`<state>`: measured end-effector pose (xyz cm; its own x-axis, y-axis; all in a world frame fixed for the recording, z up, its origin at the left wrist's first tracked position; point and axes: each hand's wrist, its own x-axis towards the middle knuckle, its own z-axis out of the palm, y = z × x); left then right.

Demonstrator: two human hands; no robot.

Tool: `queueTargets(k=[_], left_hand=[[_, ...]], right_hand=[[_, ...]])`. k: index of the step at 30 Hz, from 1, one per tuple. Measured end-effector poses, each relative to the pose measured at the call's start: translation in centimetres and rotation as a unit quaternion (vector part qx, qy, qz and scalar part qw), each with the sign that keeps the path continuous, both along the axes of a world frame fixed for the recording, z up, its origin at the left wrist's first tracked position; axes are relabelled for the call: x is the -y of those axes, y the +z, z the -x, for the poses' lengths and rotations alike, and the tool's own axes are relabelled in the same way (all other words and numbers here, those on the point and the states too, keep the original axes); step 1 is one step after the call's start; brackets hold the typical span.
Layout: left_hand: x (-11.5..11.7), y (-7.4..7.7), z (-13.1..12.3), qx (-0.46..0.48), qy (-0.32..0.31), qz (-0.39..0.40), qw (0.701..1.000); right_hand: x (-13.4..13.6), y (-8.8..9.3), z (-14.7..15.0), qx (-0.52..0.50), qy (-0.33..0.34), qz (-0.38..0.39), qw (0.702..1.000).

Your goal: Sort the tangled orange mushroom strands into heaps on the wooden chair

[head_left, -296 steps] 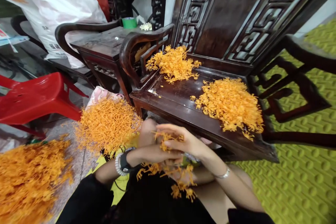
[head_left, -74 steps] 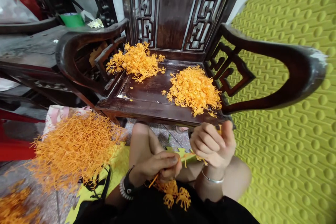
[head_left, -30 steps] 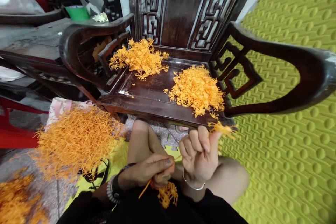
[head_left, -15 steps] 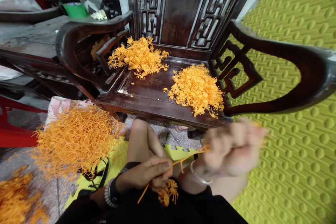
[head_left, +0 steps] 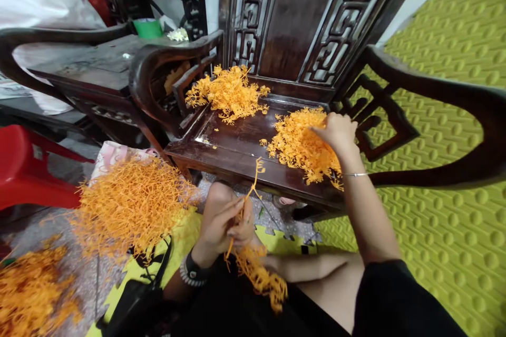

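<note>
Left hand [head_left: 225, 224], wearing a dark wristband and a pale coiled bracelet: fingers closed in a pinch above the lap, gripping a thin orange stem [head_left: 253, 188] whose forked, curled tip points up and away from the body. Bunch of orange curly sprigs [head_left: 261, 274], trailing just below that hand across the black clothing on the lap. Right hand [head_left: 340, 132], with a slim silver bangle [head_left: 355, 174]: reaching forward to the right-hand heap of orange florets [head_left: 298, 139], thumb spread to the left, other fingers bent — whether it has hold of anything cannot be told. Second heap of orange florets [head_left: 233, 93], at the back left of the same seat, near the armrest. Dark carved wooden armchair [head_left: 233, 143], bearing both heaps, a few loose bits between them. Large tangle of thin orange stems [head_left: 128, 208], on the floor left of the legs, partly covering a pink-and-white bag [head_left: 107, 157]. Further orange pile [head_left: 33, 289], lower left, cut by the frame edge. Also present: red plastic seat [head_left: 13, 168]; dark side table [head_left: 98, 66] with green tape roll [head_left: 148, 28] and small white flowers [head_left: 178, 35] — and yellow textured matting [head_left: 446, 237] at right.
</note>
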<state>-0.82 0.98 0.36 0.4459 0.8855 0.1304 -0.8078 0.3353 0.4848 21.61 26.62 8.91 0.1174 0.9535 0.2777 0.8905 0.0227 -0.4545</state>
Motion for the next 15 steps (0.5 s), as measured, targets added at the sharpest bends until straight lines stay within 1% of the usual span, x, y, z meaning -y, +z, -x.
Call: queueTargets(k=[2, 3, 4, 6, 7, 8, 9, 10, 11, 12, 13, 14, 15], left_hand=[[-0.3, 0.0, 0.0, 0.024, 0.003, -0.024, 0.999], [-0.5, -0.1, 0.1, 0.031, 0.006, -0.032, 0.999], [-0.7, -0.1, 0.2, 0.035, 0.006, -0.036, 0.999], [-1.1, -0.2, 0.4, 0.038, 0.011, -0.036, 0.999], [-1.3, -0.2, 0.4, 0.035, 0.021, -0.032, 0.999], [-1.5, -0.1, 0.3, 0.03, 0.037, -0.026, 0.999], [-1.8, 0.0, 0.2, 0.02, 0.062, -0.019, 0.998], [-2.0, 0.1, 0.0, 0.003, 0.094, -0.009, 0.996], [-2.3, 0.2, -0.3, -0.019, 0.128, 0.0, 0.992], [-2.6, 0.4, -0.5, -0.046, 0.163, 0.007, 0.986], [-2.8, 0.5, -0.8, -0.077, 0.196, 0.011, 0.978], [-3.0, 0.5, -1.0, -0.109, 0.224, 0.013, 0.968], [-3.2, 0.5, -1.1, -0.142, 0.248, 0.013, 0.958]], right_hand=[[-0.9, -0.3, -0.6, 0.038, 0.003, 0.044, 0.998], [-0.6, -0.4, -0.8, 0.051, 0.007, 0.039, 0.998], [0.1, -0.5, -1.0, 0.048, 0.015, 0.006, 0.999], [3.2, -0.7, -0.7, -0.008, 0.051, -0.121, 0.991], [5.4, -0.9, -0.3, -0.05, 0.085, -0.174, 0.98], [7.8, -1.3, 0.4, -0.101, 0.136, -0.194, 0.966], [10.4, -1.8, 1.2, -0.158, 0.208, -0.161, 0.952], [13.0, -2.5, 2.0, -0.205, 0.304, -0.076, 0.927], [15.4, -3.4, 2.8, -0.245, 0.396, 0.019, 0.885], [17.5, -4.4, 3.6, -0.279, 0.453, 0.09, 0.842], [19.2, -5.4, 4.3, -0.305, 0.481, 0.141, 0.81], [20.5, -6.4, 4.8, -0.325, 0.485, 0.172, 0.793], [21.3, -7.3, 5.1, -0.34, 0.471, 0.189, 0.792]])
